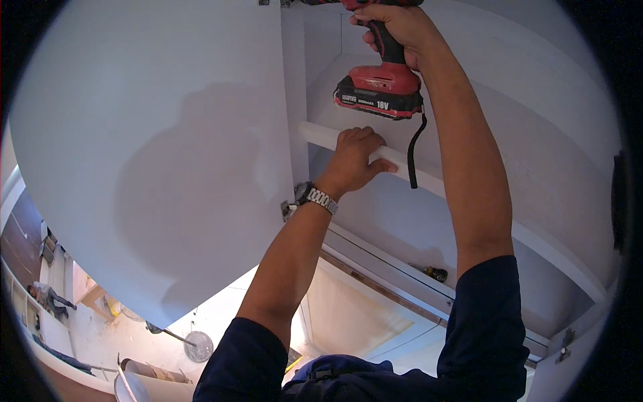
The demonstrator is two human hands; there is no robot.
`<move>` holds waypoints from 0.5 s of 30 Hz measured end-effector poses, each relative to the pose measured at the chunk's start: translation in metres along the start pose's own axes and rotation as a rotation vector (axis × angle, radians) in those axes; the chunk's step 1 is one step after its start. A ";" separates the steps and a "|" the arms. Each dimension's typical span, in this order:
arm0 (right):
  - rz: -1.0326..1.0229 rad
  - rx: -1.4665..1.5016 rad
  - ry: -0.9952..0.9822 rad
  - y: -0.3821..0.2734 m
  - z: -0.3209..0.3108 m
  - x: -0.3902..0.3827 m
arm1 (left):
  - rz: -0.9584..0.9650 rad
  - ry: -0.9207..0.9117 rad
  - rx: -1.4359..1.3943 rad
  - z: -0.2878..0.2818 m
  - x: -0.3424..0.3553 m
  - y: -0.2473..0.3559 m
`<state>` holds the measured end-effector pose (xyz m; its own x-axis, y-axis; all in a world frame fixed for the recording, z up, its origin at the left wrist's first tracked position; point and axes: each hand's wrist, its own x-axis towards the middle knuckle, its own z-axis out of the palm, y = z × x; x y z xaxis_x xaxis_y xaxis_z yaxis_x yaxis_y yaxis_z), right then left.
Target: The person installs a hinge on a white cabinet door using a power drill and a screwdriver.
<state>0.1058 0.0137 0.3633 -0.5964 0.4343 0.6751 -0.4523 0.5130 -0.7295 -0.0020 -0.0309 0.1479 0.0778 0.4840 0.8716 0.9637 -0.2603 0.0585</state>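
My right hand (407,30) is raised at the top, wrapped round the grip of a red and black cordless drill (382,79). The drill's front end is cut off by the upper edge of the picture, so its tip is hidden. A black wrist strap (413,151) dangles from its battery base. Below the drill, my left hand (358,155) grips the front edge of a white cabinet shelf (418,175), fingers over it and thumb along it. To the left stands a white cabinet door (154,127), swung open, with a metal hinge (288,209) near my watch.
A tool with a black and yellow handle (434,273) lies on the cabinet's lower surface. Another hinge (566,344) sits on the right side panel. Far below left are a person (50,299) and a round grey disc (198,347) on the floor.
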 end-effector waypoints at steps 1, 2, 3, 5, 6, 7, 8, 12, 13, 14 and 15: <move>-0.020 0.013 -0.017 0.001 0.000 0.000 | -0.002 0.000 0.001 0.000 0.000 -0.001; -0.040 0.026 -0.034 0.003 0.001 0.000 | -0.002 0.003 0.003 -0.001 -0.001 -0.001; -0.038 0.024 -0.035 0.005 0.000 0.001 | -0.002 0.006 0.001 0.000 -0.001 -0.001; -0.007 0.023 -0.002 0.008 0.001 0.002 | 0.006 0.023 0.011 0.002 -0.001 -0.001; -0.005 0.020 -0.003 0.010 0.000 0.003 | 0.017 0.039 0.023 0.002 -0.001 0.000; 0.002 0.041 -0.005 0.012 -0.002 0.004 | 0.015 0.040 0.020 0.002 -0.001 0.000; 0.008 0.062 -0.008 0.014 -0.003 0.005 | 0.016 0.038 0.015 0.002 0.000 0.001; -0.029 0.103 -0.024 0.016 -0.001 0.005 | 0.016 0.020 -0.004 0.001 0.001 -0.004; -0.014 0.102 -0.009 0.015 -0.001 0.005 | 0.016 0.022 -0.002 0.000 0.001 -0.004; 0.001 0.101 0.006 0.015 0.000 0.004 | 0.009 0.014 0.001 0.000 0.000 -0.005; 0.000 0.098 0.007 0.017 -0.003 0.005 | 0.003 0.005 -0.001 0.001 0.001 -0.004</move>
<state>0.0968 0.0265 0.3551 -0.5917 0.4395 0.6758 -0.5157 0.4381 -0.7363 -0.0054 -0.0289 0.1482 0.0794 0.4786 0.8744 0.9633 -0.2625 0.0562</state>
